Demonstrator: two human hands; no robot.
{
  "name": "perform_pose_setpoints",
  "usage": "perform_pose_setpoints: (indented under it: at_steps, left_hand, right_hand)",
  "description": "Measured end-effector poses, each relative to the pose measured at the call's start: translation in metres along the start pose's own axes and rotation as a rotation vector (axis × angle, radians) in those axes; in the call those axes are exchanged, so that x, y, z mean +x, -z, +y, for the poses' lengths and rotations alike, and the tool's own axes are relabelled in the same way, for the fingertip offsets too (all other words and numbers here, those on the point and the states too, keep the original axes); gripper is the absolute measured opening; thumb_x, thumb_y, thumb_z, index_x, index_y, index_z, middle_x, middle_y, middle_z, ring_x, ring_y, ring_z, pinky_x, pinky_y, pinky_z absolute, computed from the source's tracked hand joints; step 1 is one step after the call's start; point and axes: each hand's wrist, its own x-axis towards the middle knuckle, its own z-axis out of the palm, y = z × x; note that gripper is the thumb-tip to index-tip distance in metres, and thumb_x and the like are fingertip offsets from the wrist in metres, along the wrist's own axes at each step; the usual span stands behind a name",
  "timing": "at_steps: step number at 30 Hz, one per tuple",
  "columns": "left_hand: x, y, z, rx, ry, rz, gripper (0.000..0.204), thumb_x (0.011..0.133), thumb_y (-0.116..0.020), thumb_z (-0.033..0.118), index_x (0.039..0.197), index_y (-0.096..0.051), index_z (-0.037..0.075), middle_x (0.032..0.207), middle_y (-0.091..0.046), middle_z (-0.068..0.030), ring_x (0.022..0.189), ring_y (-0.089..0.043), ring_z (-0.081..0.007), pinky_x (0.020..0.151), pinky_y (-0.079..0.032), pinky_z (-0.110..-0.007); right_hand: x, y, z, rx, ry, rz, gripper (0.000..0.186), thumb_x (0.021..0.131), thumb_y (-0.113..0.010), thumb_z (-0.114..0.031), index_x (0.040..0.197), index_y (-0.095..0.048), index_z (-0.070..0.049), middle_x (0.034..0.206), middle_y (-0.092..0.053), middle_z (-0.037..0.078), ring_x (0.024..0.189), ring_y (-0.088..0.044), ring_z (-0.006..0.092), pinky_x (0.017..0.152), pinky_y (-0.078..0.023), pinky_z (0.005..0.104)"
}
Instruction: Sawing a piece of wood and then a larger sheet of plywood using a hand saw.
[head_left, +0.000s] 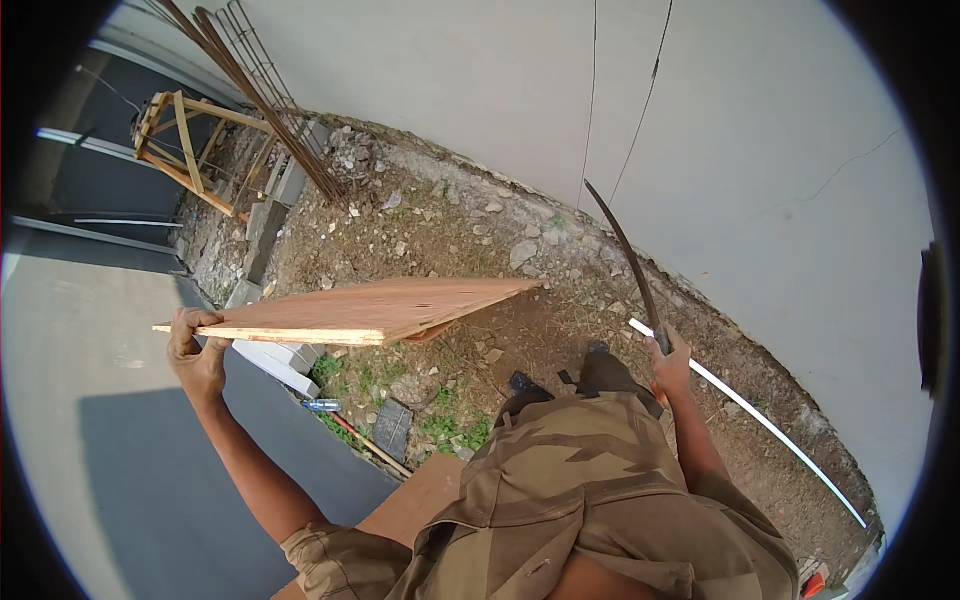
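Observation:
My left hand [198, 350] is closed on the near left edge of a plywood sheet [370, 307], thumb below and fingers over the top. The sheet is held up nearly level, seen almost edge-on, with its far end toward the middle of the view. In my right hand [670, 365] is a machete [632, 255] with a long, dark, slightly curved blade pointing up and away toward the wall. The machete's handle is mostly hidden in the fist. A white pipe [770, 425] lies on the ground beside and beyond my right hand.
A pale wall [740, 130] curves along the far and right side. Rusty steel bars [265, 100] lean at the far left by a wooden frame [190, 150]. Rubble [400, 230] covers the soil. Near my left lie a plastic bottle [321, 405], a red-handled pole [350, 430] and another board [425, 495].

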Motion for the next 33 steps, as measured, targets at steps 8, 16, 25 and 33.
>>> perform_pose_setpoints:
  at_steps: [8,16,25,33]
  left_hand:
    - [0.041,0.008,-0.024,0.076,0.14,-0.065,0.055,0.078,-0.07,0.054,0.076,-0.052,0.002,0.072,-0.047,-0.0045,0.071,-0.046,-0.0175,0.067,-0.037,-0.03]
    - [0.075,-0.017,-0.014,0.138,0.039,-0.038,0.061,0.075,-0.068,0.059,0.076,-0.052,0.0,0.072,-0.047,-0.0089,0.071,-0.046,-0.0249,0.068,-0.038,-0.035]
    - [0.114,-0.047,-0.007,0.163,-0.006,-0.001,0.064,0.076,-0.065,0.063,0.074,-0.05,0.001,0.071,-0.046,-0.0092,0.072,-0.046,-0.0262,0.068,-0.037,-0.036]
    - [0.15,-0.065,-0.012,0.181,-0.028,0.0,0.062,0.077,-0.066,0.06,0.076,-0.052,0.0,0.072,-0.047,-0.0101,0.072,-0.047,-0.0271,0.068,-0.037,-0.036]
  right_hand:
    - [0.046,-0.032,-0.19,0.484,0.007,-0.422,0.03,0.083,-0.073,-0.029,0.083,-0.06,-0.001,0.06,-0.052,0.003,0.054,-0.047,0.0106,0.052,-0.039,0.0303]
    - [0.083,-0.046,-0.324,0.822,0.364,-0.492,0.043,0.076,-0.081,-0.037,0.093,-0.059,-0.004,0.078,-0.058,0.002,0.074,-0.054,0.0114,0.071,-0.045,0.0299]
    - [0.096,-0.053,-0.341,0.602,0.378,-0.469,0.053,0.068,-0.086,-0.042,0.094,-0.06,-0.004,0.079,-0.06,0.006,0.075,-0.058,0.0176,0.071,-0.047,0.0343]
    - [0.124,-0.072,-0.343,0.667,0.338,-0.371,0.052,0.068,-0.084,-0.032,0.097,-0.058,0.002,0.087,-0.064,0.017,0.081,-0.062,0.0292,0.076,-0.047,0.0404]
